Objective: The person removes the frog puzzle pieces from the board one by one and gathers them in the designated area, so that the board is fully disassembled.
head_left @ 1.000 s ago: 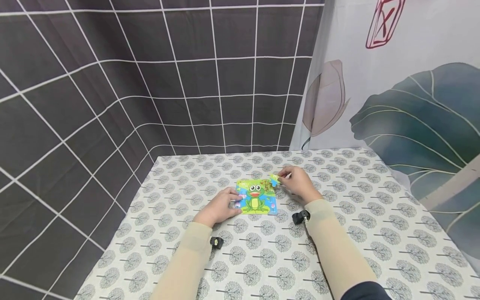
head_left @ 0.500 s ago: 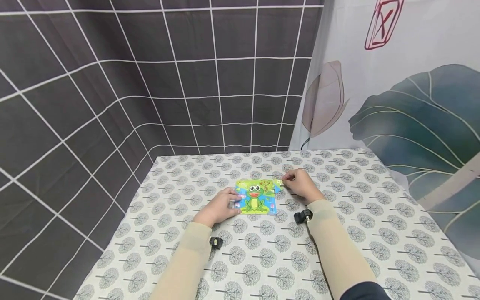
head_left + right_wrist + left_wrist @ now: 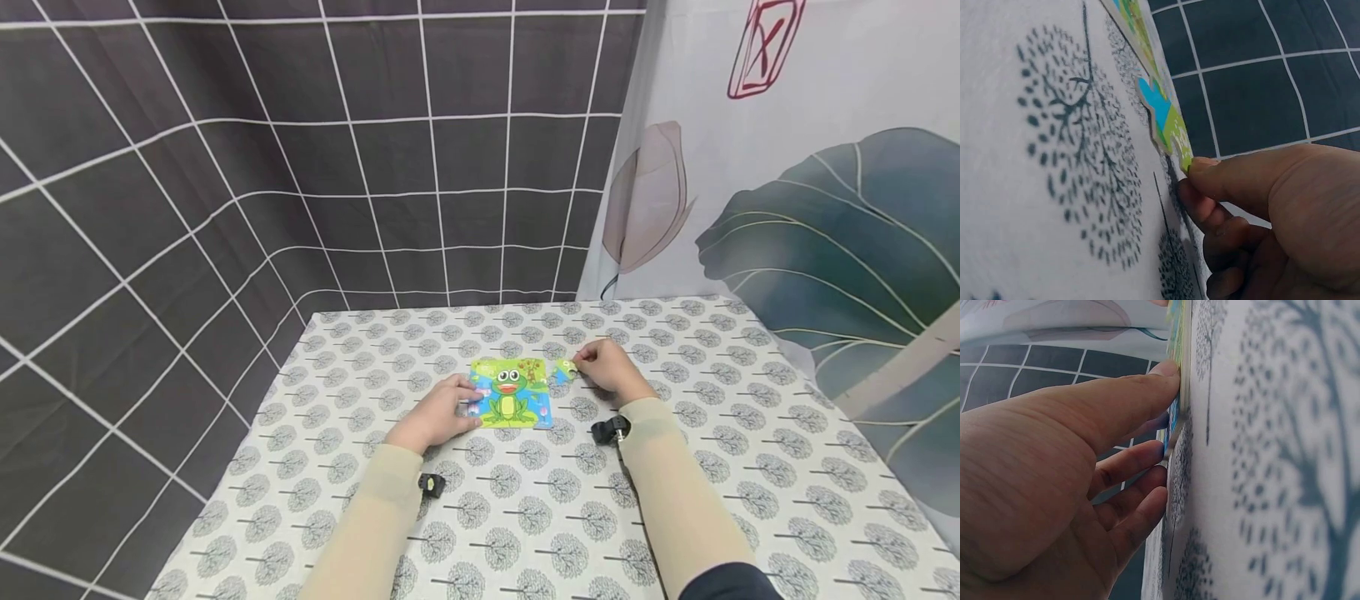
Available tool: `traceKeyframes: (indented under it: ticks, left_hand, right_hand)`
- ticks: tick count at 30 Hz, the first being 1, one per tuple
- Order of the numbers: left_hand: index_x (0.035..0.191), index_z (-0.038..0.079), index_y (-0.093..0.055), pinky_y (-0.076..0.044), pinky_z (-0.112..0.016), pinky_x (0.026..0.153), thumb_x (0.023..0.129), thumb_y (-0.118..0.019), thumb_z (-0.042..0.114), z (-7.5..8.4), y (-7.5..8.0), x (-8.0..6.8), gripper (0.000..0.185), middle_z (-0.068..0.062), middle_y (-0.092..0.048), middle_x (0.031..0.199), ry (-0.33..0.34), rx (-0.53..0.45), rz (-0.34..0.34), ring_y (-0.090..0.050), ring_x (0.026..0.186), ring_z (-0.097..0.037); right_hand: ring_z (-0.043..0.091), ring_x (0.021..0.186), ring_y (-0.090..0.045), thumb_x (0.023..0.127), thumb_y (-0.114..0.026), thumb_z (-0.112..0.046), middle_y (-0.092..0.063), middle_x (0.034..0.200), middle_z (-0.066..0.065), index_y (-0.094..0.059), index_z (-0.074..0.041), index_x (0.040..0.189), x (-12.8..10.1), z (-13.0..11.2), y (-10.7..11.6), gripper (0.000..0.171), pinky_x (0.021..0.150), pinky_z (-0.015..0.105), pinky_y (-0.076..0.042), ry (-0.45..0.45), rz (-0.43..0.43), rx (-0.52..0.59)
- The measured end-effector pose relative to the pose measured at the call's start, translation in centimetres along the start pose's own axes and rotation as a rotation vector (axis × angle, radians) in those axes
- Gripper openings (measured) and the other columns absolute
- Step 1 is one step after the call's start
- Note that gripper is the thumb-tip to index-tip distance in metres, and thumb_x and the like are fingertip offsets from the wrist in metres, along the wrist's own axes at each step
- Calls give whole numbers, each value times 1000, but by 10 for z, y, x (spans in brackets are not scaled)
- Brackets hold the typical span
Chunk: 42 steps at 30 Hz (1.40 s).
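Presently, right hand (image 3: pixel 611 369) pinches a small blue-green cardboard puzzle piece (image 3: pixel 564 372) at 3 o'clock of the square frog jigsaw (image 3: pixel 513 393); left hand (image 3: pixel 438 414), fingers straight, presses the jigsaw's 9 o'clock edge.

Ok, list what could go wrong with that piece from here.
1. The right hand pinches the piece only by its edge, tilted off the cloth; it could slip out.
2. The left hand only rests on one side of the puzzle, so a push from the piece might slide it.
3. The loose piece may meet the puzzle's corner misaligned and jam.
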<state>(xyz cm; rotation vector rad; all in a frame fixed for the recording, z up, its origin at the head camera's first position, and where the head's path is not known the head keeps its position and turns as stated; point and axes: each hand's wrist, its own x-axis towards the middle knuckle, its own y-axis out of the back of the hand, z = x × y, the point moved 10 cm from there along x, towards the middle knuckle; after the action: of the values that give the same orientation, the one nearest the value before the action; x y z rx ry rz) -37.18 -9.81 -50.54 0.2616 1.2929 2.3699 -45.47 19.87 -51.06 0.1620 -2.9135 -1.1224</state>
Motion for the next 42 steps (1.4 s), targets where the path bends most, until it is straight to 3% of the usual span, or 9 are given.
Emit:
traceKeyframes:
  ticks: [3,8,16,25,42]
  left_hand:
    - [142,16,-66,-36,-47,122,92,-82,32,0,0,0,56,-2,-51,150,2,9,2,-46,142,-28]
    - [142,15,-66,-36,-47,122,91,-82,32,1,1,0,56,-2,-52,149,-5,20,4,-47,140,-28]
    - [142,15,-66,-35,-47,122,91,-82,32,0,1,1,55,-2,-51,150,0,13,6,-46,142,-27]
    - [142,15,-66,-35,-48,122,91,-82,31,0,2,0,56,-2,-50,151,6,-3,6,-44,143,-28]
    - [142,14,-66,-35,-48,122,91,-83,30,0,0,1,56,-3,-51,151,-7,-6,2,-45,143,-29]
  right_hand:
    - [23,83,-60,100,-70,-16,-71,93,7,-78,-6,98,1,1,0,13,78,38,-52,-2,5,-21]
    - [23,80,-62,97,-74,-18,-71,96,8,-77,-7,102,1,3,-5,13,70,35,-56,-23,-15,32]
    - [24,93,-58,80,-89,-18,-65,103,9,-72,-2,119,-2,-5,-15,46,85,37,-51,22,-119,65]
    - [25,99,-57,82,-79,-8,-66,108,10,-72,-1,124,-4,-12,-16,43,95,42,-50,81,-141,-11]
    - [26,101,-57,82,-80,-7,-65,111,11,-72,-2,127,-2,-6,-16,46,97,45,-51,72,-147,26]
